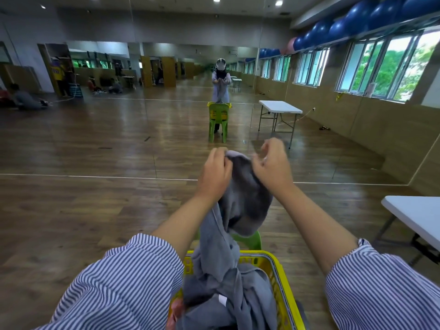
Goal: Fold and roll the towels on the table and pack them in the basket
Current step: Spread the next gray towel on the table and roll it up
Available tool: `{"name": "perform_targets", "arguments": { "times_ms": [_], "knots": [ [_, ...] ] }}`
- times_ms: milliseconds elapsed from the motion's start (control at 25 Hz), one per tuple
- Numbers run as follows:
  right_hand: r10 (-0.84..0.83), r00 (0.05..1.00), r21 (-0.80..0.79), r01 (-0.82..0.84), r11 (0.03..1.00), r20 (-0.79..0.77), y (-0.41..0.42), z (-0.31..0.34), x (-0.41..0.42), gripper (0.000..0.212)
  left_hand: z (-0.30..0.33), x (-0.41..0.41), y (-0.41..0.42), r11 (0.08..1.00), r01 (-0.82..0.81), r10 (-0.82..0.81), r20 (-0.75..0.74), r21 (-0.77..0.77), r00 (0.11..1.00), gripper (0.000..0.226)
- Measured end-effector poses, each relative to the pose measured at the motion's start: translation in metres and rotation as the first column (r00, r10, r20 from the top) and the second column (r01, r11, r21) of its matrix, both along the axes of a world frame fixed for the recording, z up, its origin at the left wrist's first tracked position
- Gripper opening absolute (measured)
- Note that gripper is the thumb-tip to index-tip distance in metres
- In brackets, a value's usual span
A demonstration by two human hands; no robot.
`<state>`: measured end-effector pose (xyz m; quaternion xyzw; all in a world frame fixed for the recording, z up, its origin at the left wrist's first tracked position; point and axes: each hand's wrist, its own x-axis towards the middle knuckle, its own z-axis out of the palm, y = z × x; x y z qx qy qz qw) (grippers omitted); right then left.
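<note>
While more grey cloth lay in the yellow plastic basket [278,270], a grey fabric towel [240,201] was held up, pinched by both the left hand [215,173] and right hand [272,166]

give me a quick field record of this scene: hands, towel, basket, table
left hand: grips the top edge of the grey towel
right hand: pinches the same edge, close beside the left
grey towel: held up, its lower end hanging into the basket
yellow basket: on a green chair, holds more grey towels
white table: to the right, apart from the basket
</note>
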<state>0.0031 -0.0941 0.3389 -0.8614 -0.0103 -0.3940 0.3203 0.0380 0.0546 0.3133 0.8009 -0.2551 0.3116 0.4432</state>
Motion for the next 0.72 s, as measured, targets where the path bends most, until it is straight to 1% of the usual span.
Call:
{"name": "perform_targets", "arguments": {
  "times_ms": [40,80,120,160,200,240,280,320,360,400,480,520,600,680,720],
  "knots": [
    [0.121,0.985,-0.002,-0.122,0.993,-0.122,0.003,-0.003,-0.001,0.027,0.004,0.003,-0.001,0.998,0.024,-0.027,0.054,0.049,0.998,0.022],
    [0.203,0.945,-0.009,-0.212,0.977,-0.258,0.006,-0.007,-0.002,0.031,0.009,0.006,-0.001,0.995,0.037,-0.045,0.082,0.093,0.996,0.021],
    [0.219,0.912,-0.035,-0.245,0.969,-0.346,0.007,-0.011,-0.001,0.027,0.012,0.011,0.001,0.990,0.041,-0.055,0.097,0.135,0.994,0.020],
    [0.173,0.921,-0.085,-0.215,0.973,-0.348,0.007,-0.016,0.002,0.018,0.014,0.014,0.004,0.984,0.036,-0.055,0.105,0.176,0.993,0.021],
    [0.098,0.952,-0.132,-0.141,0.981,-0.289,0.005,-0.017,0.004,0.016,0.016,0.017,0.009,0.977,0.016,-0.039,0.104,0.213,0.994,0.022],
    [-0.011,0.979,-0.174,-0.025,0.984,-0.205,-0.001,-0.016,0.008,0.017,0.016,0.020,0.015,0.968,-0.018,-0.005,0.091,0.251,0.996,0.021],
    [-0.137,0.983,-0.214,0.108,0.971,-0.126,-0.008,-0.011,0.011,0.018,0.016,0.022,0.022,0.949,-0.066,0.047,0.069,0.309,0.997,0.018],
    [-0.216,0.974,-0.230,0.196,0.953,-0.066,-0.017,-0.005,0.013,0.020,0.016,0.025,0.030,0.916,-0.120,0.113,0.042,0.384,0.993,0.016],
    [-0.248,0.968,-0.215,0.235,0.948,-0.037,-0.028,0.002,0.015,0.023,0.015,0.028,0.037,0.883,-0.164,0.180,0.006,0.440,0.984,0.016],
    [-0.249,0.968,-0.151,0.242,0.959,-0.031,-0.039,0.010,0.016,0.025,0.014,0.032,0.046,0.867,-0.199,0.245,-0.044,0.456,0.968,0.018],
    [-0.277,0.961,0.006,0.277,0.961,-0.018,-0.067,0.026,0.017,0.025,0.013,0.043,0.067,0.872,-0.285,0.370,-0.155,0.399,0.916,0.025],
    [-0.322,0.947,0.049,0.322,0.946,-0.011,-0.082,0.033,0.015,0.026,0.013,0.047,0.077,0.871,-0.330,0.418,-0.195,0.364,0.887,0.028],
    [-0.398,0.917,0.076,0.398,0.914,-0.015,-0.107,0.040,0.011,0.029,0.015,0.056,0.096,0.873,-0.379,0.449,-0.205,0.307,0.870,0.030],
    [-0.443,0.896,0.120,0.444,0.888,-0.033,-0.124,0.042,0.006,0.031,0.020,0.063,0.111,0.873,-0.398,0.459,-0.196,0.282,0.867,0.027],
    [-0.468,0.882,0.152,0.470,0.869,-0.053,-0.132,0.042,0.003,0.032,0.021,0.066,0.118,0.862,-0.424,0.486,-0.211,0.280,0.848,0.024]
  ]
}}
